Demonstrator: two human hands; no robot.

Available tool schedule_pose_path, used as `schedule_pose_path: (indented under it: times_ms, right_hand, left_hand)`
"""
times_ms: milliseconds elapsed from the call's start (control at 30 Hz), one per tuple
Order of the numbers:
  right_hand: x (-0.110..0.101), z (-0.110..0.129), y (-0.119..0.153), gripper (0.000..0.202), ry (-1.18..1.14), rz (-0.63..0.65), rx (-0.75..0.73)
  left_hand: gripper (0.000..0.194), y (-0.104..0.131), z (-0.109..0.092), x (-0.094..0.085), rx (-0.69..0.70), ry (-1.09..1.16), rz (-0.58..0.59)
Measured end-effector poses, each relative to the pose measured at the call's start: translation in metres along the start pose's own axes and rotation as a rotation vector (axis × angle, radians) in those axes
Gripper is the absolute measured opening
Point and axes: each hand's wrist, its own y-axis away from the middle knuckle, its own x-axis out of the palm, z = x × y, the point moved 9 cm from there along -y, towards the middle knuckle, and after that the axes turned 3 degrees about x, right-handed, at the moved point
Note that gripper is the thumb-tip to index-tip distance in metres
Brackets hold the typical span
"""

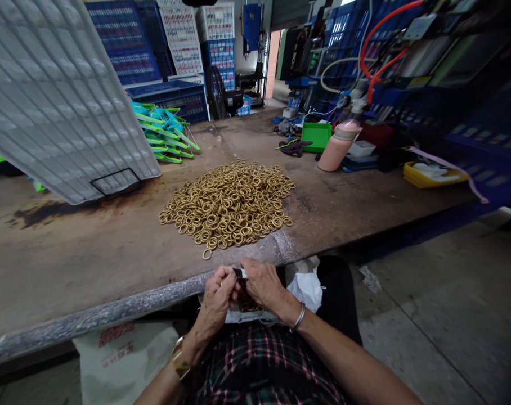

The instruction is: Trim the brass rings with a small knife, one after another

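Observation:
My left hand [219,295] and my right hand [264,284] meet just off the table's front edge, above my lap. Both are closed, fingertips nearly touching. Between them shows a small black-and-white piece [241,274], pinched by my right hand; its kind is too small to tell. What my left fingers pinch is hidden, though a bit of gold colour shows there. Just beyond my hands lies a wide heap of brass-coloured rings [232,202], with one loose ring [207,254] at its near side. Below the hands, an open container [255,320] on my lap holds small dark-gold pieces.
A large white ribbed plastic crate [70,101] stands tilted at the left. Behind it are green and blue plastic pieces [166,132]. At the right are a pink bottle [335,149], a green tray [315,136] and a yellow tray [433,175]. A printed sack [126,360] sits below.

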Motion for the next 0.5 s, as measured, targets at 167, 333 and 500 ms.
schedule_pose_path:
  times_ms: [167, 333, 500]
  right_hand:
    - [-0.003, 0.002, -0.001, 0.023, 0.021, -0.036, 0.017]
    - [-0.017, -0.029, -0.014, 0.027, 0.038, -0.100, 0.125]
    - [-0.038, -0.044, -0.033, 0.030, -0.003, -0.262, 0.104]
  left_hand:
    - [0.032, 0.006, -0.002, 0.001, -0.010, 0.042, 0.038]
    - [0.031, 0.027, 0.002, 0.020, -0.086, -0.032, 0.212]
    - [0.025, 0.028, 0.043, 0.032, -0.350, 0.246, 0.207]
